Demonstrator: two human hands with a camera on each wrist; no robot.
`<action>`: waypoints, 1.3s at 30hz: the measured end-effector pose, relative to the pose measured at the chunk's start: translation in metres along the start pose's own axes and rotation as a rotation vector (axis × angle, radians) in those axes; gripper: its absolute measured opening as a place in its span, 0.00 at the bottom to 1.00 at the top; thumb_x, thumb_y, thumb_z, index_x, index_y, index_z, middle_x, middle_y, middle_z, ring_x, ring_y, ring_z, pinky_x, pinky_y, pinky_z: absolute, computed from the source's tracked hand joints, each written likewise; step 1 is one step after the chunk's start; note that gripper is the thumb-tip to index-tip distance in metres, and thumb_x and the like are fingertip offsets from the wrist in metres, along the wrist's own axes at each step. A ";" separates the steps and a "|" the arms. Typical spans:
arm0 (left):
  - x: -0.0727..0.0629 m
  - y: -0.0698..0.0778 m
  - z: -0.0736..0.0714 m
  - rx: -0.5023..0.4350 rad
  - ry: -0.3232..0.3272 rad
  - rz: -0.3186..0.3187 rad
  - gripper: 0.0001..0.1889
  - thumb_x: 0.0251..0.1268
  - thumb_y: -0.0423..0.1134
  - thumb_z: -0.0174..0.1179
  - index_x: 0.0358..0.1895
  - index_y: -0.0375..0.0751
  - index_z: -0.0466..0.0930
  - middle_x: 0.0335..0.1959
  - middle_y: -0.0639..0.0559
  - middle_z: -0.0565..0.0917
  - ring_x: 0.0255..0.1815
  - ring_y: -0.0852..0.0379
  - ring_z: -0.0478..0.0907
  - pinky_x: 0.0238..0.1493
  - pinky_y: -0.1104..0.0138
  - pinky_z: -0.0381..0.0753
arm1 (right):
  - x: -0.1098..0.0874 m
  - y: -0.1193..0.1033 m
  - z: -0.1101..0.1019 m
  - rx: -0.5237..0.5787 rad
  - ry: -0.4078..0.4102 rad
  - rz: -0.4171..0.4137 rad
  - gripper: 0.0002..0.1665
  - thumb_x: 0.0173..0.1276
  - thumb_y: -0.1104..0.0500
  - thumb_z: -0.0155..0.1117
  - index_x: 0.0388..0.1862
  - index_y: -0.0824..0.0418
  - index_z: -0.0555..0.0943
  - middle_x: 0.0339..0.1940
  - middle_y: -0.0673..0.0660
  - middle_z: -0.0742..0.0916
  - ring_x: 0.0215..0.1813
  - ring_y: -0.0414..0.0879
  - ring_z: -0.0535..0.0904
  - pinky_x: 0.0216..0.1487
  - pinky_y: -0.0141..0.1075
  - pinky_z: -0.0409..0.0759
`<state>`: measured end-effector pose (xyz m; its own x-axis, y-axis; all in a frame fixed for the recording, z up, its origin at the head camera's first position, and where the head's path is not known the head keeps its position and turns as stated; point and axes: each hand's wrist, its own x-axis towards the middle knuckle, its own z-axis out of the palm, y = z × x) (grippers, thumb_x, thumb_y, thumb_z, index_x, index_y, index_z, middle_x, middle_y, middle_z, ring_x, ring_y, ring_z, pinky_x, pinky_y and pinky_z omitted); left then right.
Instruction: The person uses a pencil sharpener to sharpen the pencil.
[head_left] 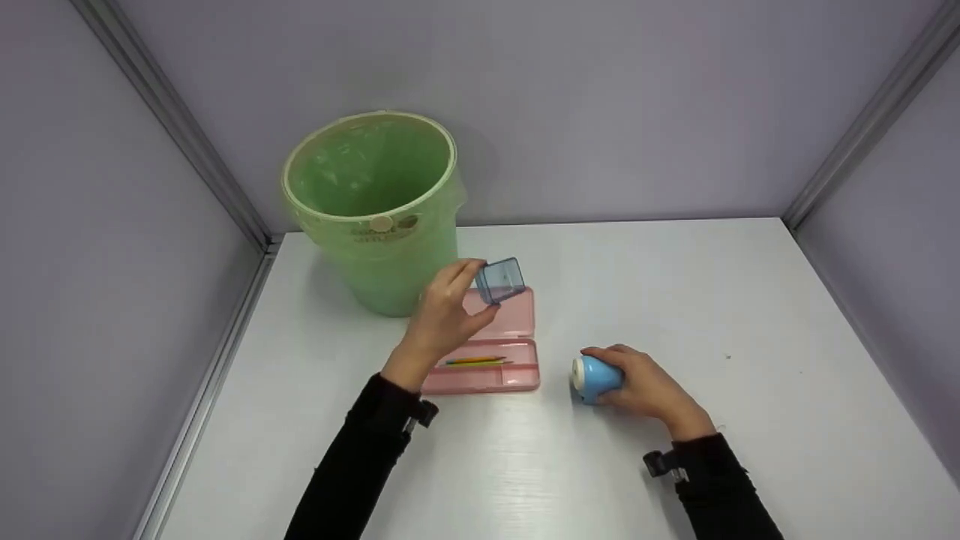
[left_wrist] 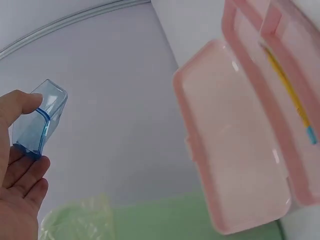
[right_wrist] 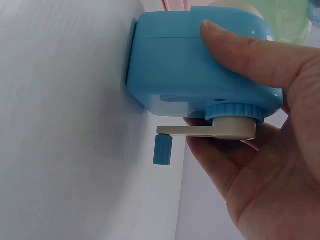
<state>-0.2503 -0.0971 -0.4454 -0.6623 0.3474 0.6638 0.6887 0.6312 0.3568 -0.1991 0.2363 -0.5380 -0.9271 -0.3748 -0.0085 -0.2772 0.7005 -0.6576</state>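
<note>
My left hand (head_left: 442, 311) pinches a clear blue shavings drawer (head_left: 504, 280) between thumb and fingers, above the open pink pencil case (head_left: 517, 311). In the left wrist view the drawer (left_wrist: 42, 117) is see-through, and no shavings show in it. My right hand (head_left: 641, 382) grips a blue crank pencil sharpener (head_left: 600, 377) over the table, right of the case. Its cream crank arm (right_wrist: 195, 131) with a blue knob shows in the right wrist view. A yellow pencil (left_wrist: 287, 87) with a blue end lies in the case beside a greenish one (head_left: 480, 364).
A green bin (head_left: 405, 262) with a plastic liner stands at the table's back left, just behind the case. Grey-white panels (head_left: 637, 112) enclose the white table (head_left: 675, 292) at the back and sides. A tiny dark speck (head_left: 727, 357) lies on the right.
</note>
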 end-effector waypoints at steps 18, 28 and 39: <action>-0.072 0.013 0.085 -0.349 -0.248 -0.310 0.32 0.53 0.35 0.78 0.62 0.28 0.77 0.55 0.37 0.83 0.56 0.44 0.82 0.56 0.53 0.84 | 0.000 0.000 -0.001 -0.016 -0.005 0.021 0.45 0.52 0.66 0.84 0.70 0.53 0.79 0.60 0.63 0.83 0.61 0.62 0.79 0.64 0.64 0.76; -0.084 0.026 0.108 -0.356 -0.313 -0.315 0.30 0.48 0.31 0.76 0.59 0.31 0.79 0.52 0.42 0.85 0.54 0.50 0.82 0.61 0.60 0.80 | 0.004 0.004 -0.005 0.037 0.006 0.005 0.45 0.52 0.67 0.82 0.71 0.57 0.78 0.62 0.63 0.84 0.62 0.61 0.80 0.65 0.60 0.75; -0.087 0.035 0.115 -0.347 -0.390 -0.361 0.29 0.52 0.34 0.77 0.59 0.30 0.79 0.53 0.40 0.85 0.55 0.48 0.81 0.60 0.59 0.80 | 0.007 0.000 -0.009 0.072 0.022 -0.005 0.44 0.54 0.70 0.78 0.72 0.59 0.76 0.65 0.65 0.83 0.64 0.63 0.78 0.66 0.62 0.74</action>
<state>-0.2024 -0.0255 -0.5665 -0.8844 0.4230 0.1970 0.4142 0.5171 0.7490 -0.2075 0.2392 -0.5310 -0.9311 -0.3646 0.0109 -0.2639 0.6527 -0.7102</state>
